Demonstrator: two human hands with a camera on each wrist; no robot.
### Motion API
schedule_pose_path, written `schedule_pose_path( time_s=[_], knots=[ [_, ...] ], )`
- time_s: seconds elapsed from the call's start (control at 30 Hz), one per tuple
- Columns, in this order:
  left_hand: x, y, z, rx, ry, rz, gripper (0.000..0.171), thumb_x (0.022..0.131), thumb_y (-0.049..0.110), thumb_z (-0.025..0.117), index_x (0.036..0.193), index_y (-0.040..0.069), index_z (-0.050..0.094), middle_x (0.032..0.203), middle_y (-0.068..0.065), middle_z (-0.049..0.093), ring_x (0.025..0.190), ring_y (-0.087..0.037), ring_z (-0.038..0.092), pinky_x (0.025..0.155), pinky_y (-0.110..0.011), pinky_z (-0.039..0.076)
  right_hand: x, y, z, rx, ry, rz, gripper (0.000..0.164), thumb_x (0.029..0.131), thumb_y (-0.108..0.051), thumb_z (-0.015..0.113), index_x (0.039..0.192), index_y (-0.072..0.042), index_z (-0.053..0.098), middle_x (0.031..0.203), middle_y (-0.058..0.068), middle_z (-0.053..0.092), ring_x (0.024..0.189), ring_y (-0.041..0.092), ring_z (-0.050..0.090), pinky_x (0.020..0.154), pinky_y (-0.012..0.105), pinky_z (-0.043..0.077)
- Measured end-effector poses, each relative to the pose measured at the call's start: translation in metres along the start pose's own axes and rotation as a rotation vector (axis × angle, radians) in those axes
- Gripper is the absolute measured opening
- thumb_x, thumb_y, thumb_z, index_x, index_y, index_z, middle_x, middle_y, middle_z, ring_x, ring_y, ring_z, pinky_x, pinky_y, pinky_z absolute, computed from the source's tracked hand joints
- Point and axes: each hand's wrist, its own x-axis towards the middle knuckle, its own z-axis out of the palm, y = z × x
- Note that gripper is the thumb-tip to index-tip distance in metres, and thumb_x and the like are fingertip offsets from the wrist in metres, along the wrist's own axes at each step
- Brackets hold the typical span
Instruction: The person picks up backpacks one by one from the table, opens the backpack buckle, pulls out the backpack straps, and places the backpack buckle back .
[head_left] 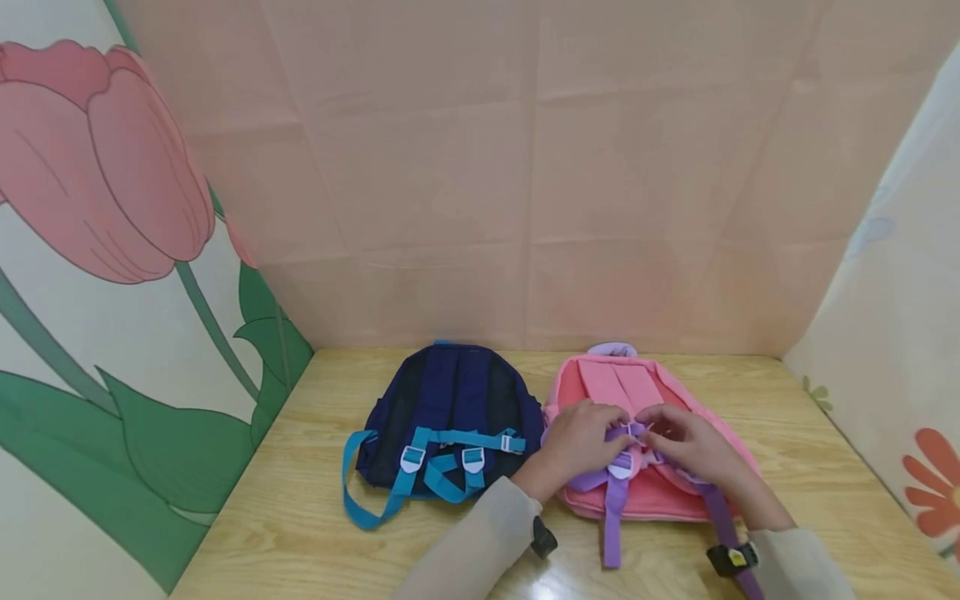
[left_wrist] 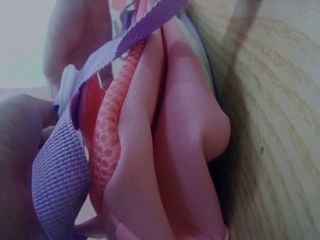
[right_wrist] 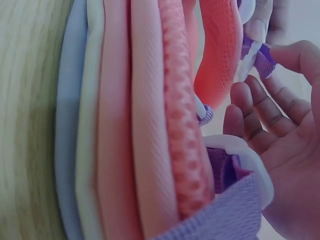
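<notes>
A pink backpack [head_left: 600,375] with purple straps lies on the table, its strap side up. Over its middle, my left hand [head_left: 587,435] and right hand [head_left: 692,442] meet at a short purple strap [head_left: 636,429]. In the right wrist view, the left thumb and fingers pinch a small white buckle [right_wrist: 248,61] on this strap. There the right hand [right_wrist: 290,150] pinches the strap's purple end [right_wrist: 265,62] by the thumb, its other fingers loosely bent. A larger white strap adjuster [right_wrist: 240,155] sits below. The left wrist view shows mostly pink fabric [left_wrist: 185,110] and purple webbing [left_wrist: 62,175].
A navy backpack [head_left: 457,375] with teal straps [head_left: 465,437] lies just left of the pink one. One purple strap end [head_left: 612,533] hangs toward the front of the wooden table [head_left: 300,483]. A beige cloth backdrop [head_left: 525,208] stands behind, with flower-printed panels at both sides.
</notes>
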Motion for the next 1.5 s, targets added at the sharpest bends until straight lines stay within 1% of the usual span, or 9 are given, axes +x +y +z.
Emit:
schedule_pose_path(
  time_s=[0.17,0.3,0.4,0.67,0.87,1.03,1.1,1.3,1.5],
  knots=[
    [0.001,0.000,0.000,0.012,-0.001,-0.003,0.028,0.095,0.045,0.069,0.122,0.036,0.069,0.099,0.023,0.065,0.086,0.002,0.051,0.079,-0.019,0.042,0.002,-0.006,-0.001,-0.121,0.019,-0.014,0.018,0.098,-0.023,0.070,0.112,-0.013,0.069,0.092,-0.003,0.068,0.083,0.008,0.061,0.072,0.026,0.052],
    [0.001,0.001,0.000,0.014,0.003,0.000,0.028,0.095,0.045,0.068,0.122,0.035,0.069,0.099,0.023,0.065,0.086,0.003,0.051,0.078,-0.018,0.042,0.002,-0.007,0.000,-0.161,0.030,0.001,0.017,0.097,-0.026,0.070,0.110,-0.016,0.069,0.092,-0.005,0.068,0.084,0.008,0.061,0.073,0.026,0.052],
    [0.001,0.000,-0.001,0.002,0.007,0.003,0.028,0.095,0.045,0.069,0.122,0.035,0.070,0.099,0.024,0.065,0.085,0.003,0.051,0.076,-0.016,0.042,0.002,-0.006,0.000,-0.144,0.037,0.010,0.017,0.098,-0.025,0.070,0.111,-0.014,0.069,0.094,-0.003,0.069,0.084,0.008,0.061,0.071,0.026,0.052],
    [0.001,-0.001,0.000,-0.001,0.016,0.021,0.026,0.095,0.045,0.069,0.119,0.035,0.070,0.094,0.024,0.064,0.081,0.004,0.050,0.072,-0.014,0.040,-0.002,-0.003,0.000,-0.008,0.023,0.006,0.016,0.099,-0.013,0.066,0.113,-0.005,0.065,0.090,0.006,0.070,0.078,0.011,0.064,0.065,0.025,0.051],
    [0.001,-0.001,0.001,0.019,0.014,0.025,0.026,0.095,0.045,0.069,0.119,0.035,0.070,0.095,0.024,0.064,0.082,0.003,0.050,0.073,-0.015,0.040,-0.001,-0.007,-0.002,-0.077,0.023,-0.031,0.022,0.096,-0.016,0.071,0.116,-0.008,0.066,0.090,0.002,0.068,0.079,0.010,0.062,0.066,0.025,0.052],
    [0.002,-0.002,0.002,0.037,0.020,0.040,0.026,0.095,0.045,0.069,0.119,0.034,0.071,0.096,0.023,0.066,0.082,0.003,0.051,0.074,-0.015,0.040,0.002,-0.011,-0.002,-0.139,0.045,-0.094,0.018,0.094,-0.012,0.073,0.111,-0.012,0.069,0.091,-0.003,0.066,0.079,0.007,0.059,0.067,0.025,0.052],
    [0.002,-0.002,0.002,0.036,0.019,0.041,0.026,0.095,0.045,0.069,0.119,0.034,0.071,0.097,0.023,0.066,0.082,0.003,0.051,0.073,-0.015,0.040,0.002,-0.012,-0.002,-0.164,0.050,-0.099,0.017,0.093,-0.013,0.074,0.110,-0.012,0.069,0.090,-0.004,0.065,0.080,0.006,0.058,0.068,0.025,0.051],
    [0.003,-0.002,0.003,0.033,0.016,0.039,0.026,0.095,0.045,0.069,0.119,0.036,0.070,0.098,0.024,0.065,0.086,0.004,0.051,0.077,-0.015,0.041,0.001,-0.008,-0.003,-0.199,0.063,-0.072,0.014,0.093,-0.014,0.074,0.107,-0.015,0.070,0.088,-0.007,0.067,0.082,0.006,0.060,0.071,0.026,0.052],
    [0.003,-0.002,0.003,0.031,0.021,0.044,0.026,0.095,0.047,0.068,0.118,0.035,0.070,0.097,0.024,0.064,0.085,0.004,0.051,0.076,-0.015,0.040,-0.001,-0.005,-0.003,-0.173,0.070,-0.049,0.015,0.094,-0.014,0.073,0.108,-0.015,0.069,0.092,-0.003,0.067,0.084,0.007,0.061,0.073,0.026,0.052]
  ],
)
